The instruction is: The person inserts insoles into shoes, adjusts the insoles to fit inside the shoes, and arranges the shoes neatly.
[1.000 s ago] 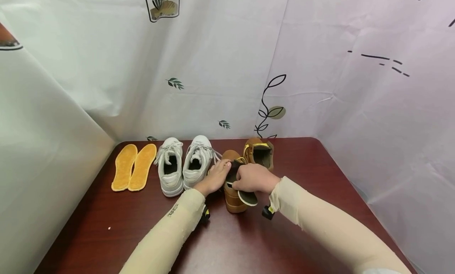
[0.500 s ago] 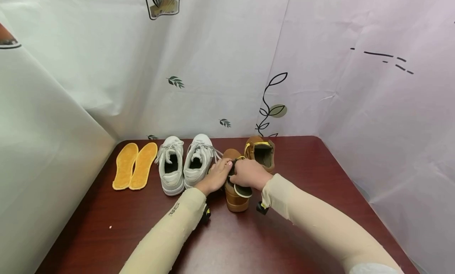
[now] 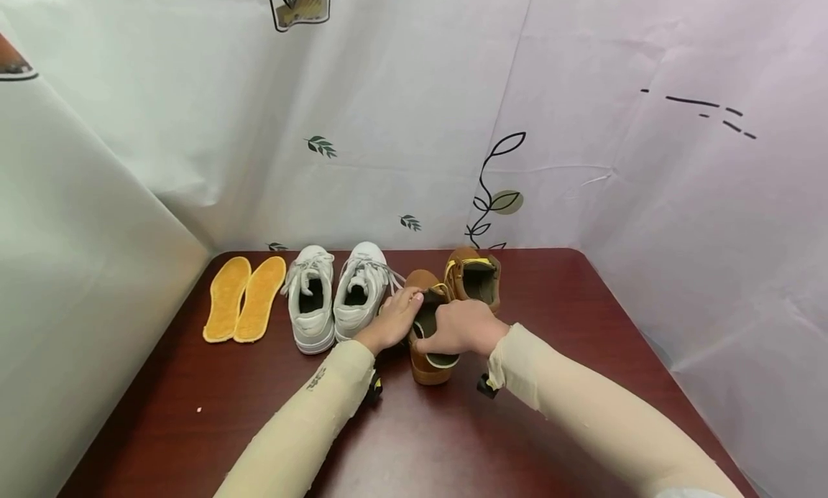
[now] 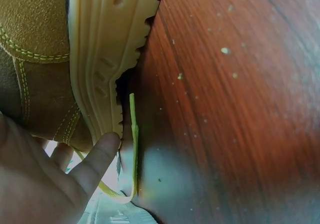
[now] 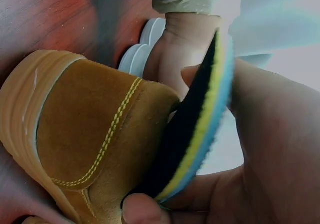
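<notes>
A brown shoe point(image 3: 430, 372) with yellow stitching stands in the middle of the table, heel towards me. My left hand point(image 3: 393, 320) holds it by its left side; in the left wrist view, fingers point(image 4: 95, 164) lie along the upper and sole edge. Over the shoe's opening, my right hand point(image 3: 464, 327) grips an insole point(image 3: 443, 360), its rear end above the heel. The right wrist view shows this insole point(image 5: 200, 134) edge-on, dark on one face with a yellow and blue edge, close against the heel collar. The insole's front end is hidden.
Another brown shoe point(image 3: 462, 254) with yellow laces stands behind, to the right. Two white sneakers point(image 3: 313, 333) point(image 3: 352, 322) stand left of my hands. Two yellow insoles point(image 3: 226, 297) point(image 3: 260, 297) lie at the far left. Fabric walls point(image 3: 388, 124) border the table point(image 3: 414, 440).
My right hand moved left and forward with the insole, then slightly back right. The insole's rear end now lies over the heel instead of jutting out to the right. The left hand stays put.
</notes>
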Motion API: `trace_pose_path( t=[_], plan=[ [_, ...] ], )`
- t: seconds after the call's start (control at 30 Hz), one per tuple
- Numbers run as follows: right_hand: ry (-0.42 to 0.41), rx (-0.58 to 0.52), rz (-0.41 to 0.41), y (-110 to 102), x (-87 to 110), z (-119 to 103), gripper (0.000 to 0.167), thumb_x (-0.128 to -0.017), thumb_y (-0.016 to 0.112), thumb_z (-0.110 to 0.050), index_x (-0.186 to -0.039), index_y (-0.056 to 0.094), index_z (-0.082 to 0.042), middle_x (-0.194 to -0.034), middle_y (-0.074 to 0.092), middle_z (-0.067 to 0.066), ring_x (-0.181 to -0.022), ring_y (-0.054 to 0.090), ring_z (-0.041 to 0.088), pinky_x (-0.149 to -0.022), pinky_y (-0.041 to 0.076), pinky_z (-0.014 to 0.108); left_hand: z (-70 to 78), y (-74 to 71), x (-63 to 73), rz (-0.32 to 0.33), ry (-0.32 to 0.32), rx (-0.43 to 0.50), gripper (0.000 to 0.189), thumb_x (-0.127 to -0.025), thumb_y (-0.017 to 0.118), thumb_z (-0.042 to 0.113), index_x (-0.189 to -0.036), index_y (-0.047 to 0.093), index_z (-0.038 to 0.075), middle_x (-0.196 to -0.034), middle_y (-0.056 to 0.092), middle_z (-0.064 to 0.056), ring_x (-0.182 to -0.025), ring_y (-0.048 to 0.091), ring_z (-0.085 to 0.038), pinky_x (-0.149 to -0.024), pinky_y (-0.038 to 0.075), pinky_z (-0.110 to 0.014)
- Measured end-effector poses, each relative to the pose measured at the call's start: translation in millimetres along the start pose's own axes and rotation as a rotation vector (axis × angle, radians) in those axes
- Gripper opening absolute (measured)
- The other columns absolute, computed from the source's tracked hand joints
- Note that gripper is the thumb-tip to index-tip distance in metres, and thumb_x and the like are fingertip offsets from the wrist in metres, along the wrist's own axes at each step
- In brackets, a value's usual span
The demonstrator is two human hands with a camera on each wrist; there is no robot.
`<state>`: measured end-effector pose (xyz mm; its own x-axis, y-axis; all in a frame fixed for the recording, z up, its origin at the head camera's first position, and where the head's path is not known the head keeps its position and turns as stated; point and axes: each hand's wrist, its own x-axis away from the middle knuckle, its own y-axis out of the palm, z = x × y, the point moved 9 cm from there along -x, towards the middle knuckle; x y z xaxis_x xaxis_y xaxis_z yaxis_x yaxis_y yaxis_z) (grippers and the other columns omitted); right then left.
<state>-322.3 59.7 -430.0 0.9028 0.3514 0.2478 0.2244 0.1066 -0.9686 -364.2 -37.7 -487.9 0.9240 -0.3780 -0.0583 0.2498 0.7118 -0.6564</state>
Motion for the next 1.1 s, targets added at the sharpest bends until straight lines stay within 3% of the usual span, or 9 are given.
trace_pose_path(
  t=[0.37,0.63,0.87,1.1],
  plan=[
    [-0.064,-0.159,0.057,-10,-0.9,-7,0.035,-0.083,0.066,-0.047,-0.058,0.058,-0.023,-0.058,0.056,-0.006,-0.056,0.055,0.015,-0.05,0.044,0.035,-1.7,-0.6,-0.5,-0.007,-0.017,0.003,0.053,-0.11,0.024,0.042,-0.146,0.043,0.009,-0.153,0.04,-0.014,-0.14,0.031,-0.038,-0.114,0.026,-0.057],
    [-0.11,-0.258,0.091,-6,-11.7,-8,0.037,-0.087,0.064,-0.031,-0.053,0.05,-0.021,-0.049,0.045,-0.007,-0.046,0.05,0.014,-0.047,0.041,0.03,1.2,0.7,0.4,-0.021,-0.014,0.005,0.055,-0.11,0.023,0.043,-0.148,0.042,0.007,-0.154,0.039,-0.016,-0.142,0.03,-0.039,-0.115,0.025,-0.058],
    [-0.09,-0.208,0.11,-3,-17.5,-8,0.029,-0.086,0.066,-0.037,-0.064,0.062,-0.019,-0.063,0.06,-0.003,-0.058,0.057,0.016,-0.056,0.047,0.034,0.7,2.6,0.5,-0.021,-0.017,0.006,0.055,-0.11,0.024,0.043,-0.147,0.043,0.007,-0.153,0.039,-0.016,-0.142,0.03,-0.04,-0.115,0.025,-0.058],
    [-0.013,-0.113,0.066,-1,-8.4,-3,0.043,-0.082,0.06,-0.061,-0.066,0.065,-0.021,-0.066,0.062,-0.003,-0.062,0.06,0.018,-0.056,0.05,0.039,1.2,0.6,1.0,-0.009,-0.018,0.004,0.056,-0.11,0.024,0.045,-0.147,0.043,0.008,-0.153,0.04,-0.015,-0.14,0.031,-0.039,-0.114,0.027,-0.057]
  ],
)
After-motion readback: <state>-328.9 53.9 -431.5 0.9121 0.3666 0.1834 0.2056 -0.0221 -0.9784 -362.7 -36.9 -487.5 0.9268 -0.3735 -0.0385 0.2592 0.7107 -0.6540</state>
